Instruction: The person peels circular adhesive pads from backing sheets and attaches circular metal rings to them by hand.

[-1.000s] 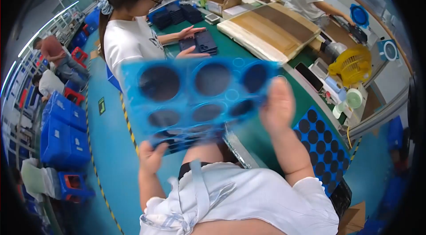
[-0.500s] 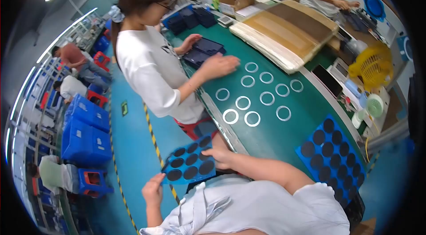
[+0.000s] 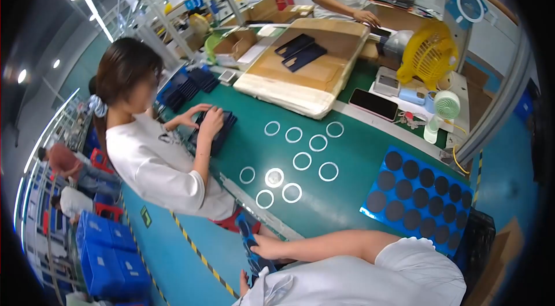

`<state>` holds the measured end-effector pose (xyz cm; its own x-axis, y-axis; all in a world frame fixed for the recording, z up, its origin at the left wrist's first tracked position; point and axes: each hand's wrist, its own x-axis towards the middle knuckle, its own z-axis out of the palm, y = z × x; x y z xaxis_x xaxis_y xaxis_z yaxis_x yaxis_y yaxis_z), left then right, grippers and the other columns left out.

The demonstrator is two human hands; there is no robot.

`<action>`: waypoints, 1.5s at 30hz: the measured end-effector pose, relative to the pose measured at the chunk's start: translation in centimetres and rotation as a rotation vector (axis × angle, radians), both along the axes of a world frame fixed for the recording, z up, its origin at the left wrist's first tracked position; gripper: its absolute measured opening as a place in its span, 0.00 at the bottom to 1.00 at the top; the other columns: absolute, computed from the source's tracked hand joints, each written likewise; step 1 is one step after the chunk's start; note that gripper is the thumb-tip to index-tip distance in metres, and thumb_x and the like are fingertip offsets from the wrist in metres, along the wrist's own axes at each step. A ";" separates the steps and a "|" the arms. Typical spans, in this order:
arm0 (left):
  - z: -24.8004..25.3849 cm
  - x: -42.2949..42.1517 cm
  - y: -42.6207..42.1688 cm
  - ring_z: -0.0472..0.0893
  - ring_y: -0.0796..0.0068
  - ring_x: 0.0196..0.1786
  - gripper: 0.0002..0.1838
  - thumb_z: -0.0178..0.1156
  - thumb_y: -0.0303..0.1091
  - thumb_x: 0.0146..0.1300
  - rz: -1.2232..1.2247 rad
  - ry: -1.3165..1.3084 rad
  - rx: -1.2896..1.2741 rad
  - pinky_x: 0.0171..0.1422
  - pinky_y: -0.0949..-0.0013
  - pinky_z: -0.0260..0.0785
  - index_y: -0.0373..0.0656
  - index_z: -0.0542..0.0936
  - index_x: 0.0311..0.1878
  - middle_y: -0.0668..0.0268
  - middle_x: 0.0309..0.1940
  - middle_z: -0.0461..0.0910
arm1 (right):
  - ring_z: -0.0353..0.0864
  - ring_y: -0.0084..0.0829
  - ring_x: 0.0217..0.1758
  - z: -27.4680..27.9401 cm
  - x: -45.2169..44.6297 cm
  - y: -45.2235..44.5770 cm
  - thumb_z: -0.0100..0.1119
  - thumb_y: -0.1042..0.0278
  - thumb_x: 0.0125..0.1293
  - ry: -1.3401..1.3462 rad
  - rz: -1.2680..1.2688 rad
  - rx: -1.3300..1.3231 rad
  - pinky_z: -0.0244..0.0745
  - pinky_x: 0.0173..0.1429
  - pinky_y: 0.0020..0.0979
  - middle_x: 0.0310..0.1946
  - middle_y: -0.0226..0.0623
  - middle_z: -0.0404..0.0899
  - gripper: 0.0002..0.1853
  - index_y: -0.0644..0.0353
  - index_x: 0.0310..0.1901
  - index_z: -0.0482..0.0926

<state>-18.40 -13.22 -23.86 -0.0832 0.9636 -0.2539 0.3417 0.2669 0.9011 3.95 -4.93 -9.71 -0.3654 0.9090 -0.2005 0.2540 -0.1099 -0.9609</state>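
Note:
My right hand (image 3: 267,246) grips a blue sheet (image 3: 252,257) with round black discs on it, seen almost edge-on beside the table's near edge. At the sheet's lower end my left hand (image 3: 244,284) shows only in part; its fingers appear closed on the sheet, the rest hidden by my clothing. Several thin white rings (image 3: 302,161) lie spread over the green table (image 3: 266,153). A larger blue sheet (image 3: 416,193) with rows of black discs rests at the table's right end.
A co-worker (image 3: 156,155) at the left handles a dark flat piece (image 3: 222,132). Dark pieces (image 3: 303,54) lie on a cardboard-topped stack (image 3: 289,95). A phone (image 3: 373,104), a yellow fan (image 3: 428,54) and a small green fan (image 3: 446,104) stand behind. Blue crates (image 3: 110,257) are lower left.
The view has swung right. The sheet in my hands has turned from face-on to nearly edge-on. The co-worker's hand has drawn back, and the ring nearest it is gone. Dark pieces now show on the cardboard.

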 end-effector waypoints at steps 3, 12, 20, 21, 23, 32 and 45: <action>1.5 3.1 3.2 0.69 0.70 0.50 0.36 0.60 0.26 0.46 0.065 -0.317 -0.040 0.51 0.69 0.63 0.40 0.55 0.60 0.55 0.49 0.68 | 0.71 0.47 0.44 0.4 0.3 0.4 0.46 0.63 0.58 -0.041 0.056 0.017 0.64 0.47 0.38 0.40 0.52 0.72 0.17 0.65 0.46 0.64; 5.4 7.9 5.8 0.67 0.62 0.52 0.49 0.66 0.38 0.37 -0.084 0.119 0.220 0.55 0.68 0.60 0.39 0.48 0.61 0.54 0.53 0.62 | 0.71 0.48 0.41 -0.2 0.4 0.5 0.47 0.70 0.55 -0.063 0.000 0.075 0.64 0.44 0.40 0.35 0.52 0.73 0.15 0.63 0.44 0.66; 6.8 7.6 8.5 0.67 0.61 0.53 0.48 0.65 0.39 0.38 -0.073 -0.288 0.018 0.56 0.64 0.59 0.41 0.48 0.61 0.54 0.53 0.62 | 0.68 0.49 0.45 -1.7 -0.1 0.9 0.49 0.72 0.52 0.124 -0.017 0.010 0.62 0.48 0.40 0.38 0.55 0.71 0.14 0.66 0.42 0.67; 6.7 7.3 8.3 0.67 0.61 0.53 0.48 0.65 0.39 0.38 -0.070 -0.287 0.013 0.56 0.65 0.59 0.41 0.48 0.61 0.54 0.53 0.62 | 0.68 0.49 0.46 -1.9 -0.2 0.8 0.49 0.72 0.52 0.184 -0.042 0.000 0.61 0.49 0.39 0.38 0.55 0.70 0.14 0.66 0.41 0.67; 5.6 7.2 6.5 0.67 0.62 0.53 0.47 0.64 0.39 0.39 -0.059 -0.291 0.005 0.56 0.65 0.59 0.41 0.48 0.61 0.54 0.53 0.63 | 0.68 0.49 0.46 -2.2 -0.2 0.8 0.49 0.71 0.53 0.187 -0.044 0.005 0.61 0.48 0.39 0.38 0.55 0.70 0.13 0.66 0.40 0.67; 5.5 7.8 6.9 0.68 0.63 0.52 0.44 0.63 0.38 0.42 -0.037 -0.291 -0.002 0.56 0.67 0.59 0.41 0.50 0.61 0.55 0.52 0.63 | 0.71 0.49 0.41 -1.8 0.0 1.0 0.49 0.71 0.54 0.146 -0.019 0.016 0.64 0.44 0.39 0.36 0.54 0.72 0.13 0.67 0.40 0.66; 5.2 7.7 6.9 0.69 0.65 0.51 0.40 0.60 0.36 0.45 -0.010 -0.299 -0.005 0.55 0.69 0.59 0.42 0.51 0.61 0.56 0.51 0.65 | 0.71 0.49 0.42 -1.9 0.1 1.0 0.48 0.70 0.55 0.127 0.014 -0.024 0.64 0.45 0.39 0.37 0.55 0.72 0.14 0.67 0.42 0.66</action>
<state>-10.67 -6.33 -18.69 0.0054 0.9627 -0.2707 0.0644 0.2698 0.9608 4.02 -3.92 -11.57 -0.4023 0.8989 -0.1739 0.1323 -0.1308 -0.9825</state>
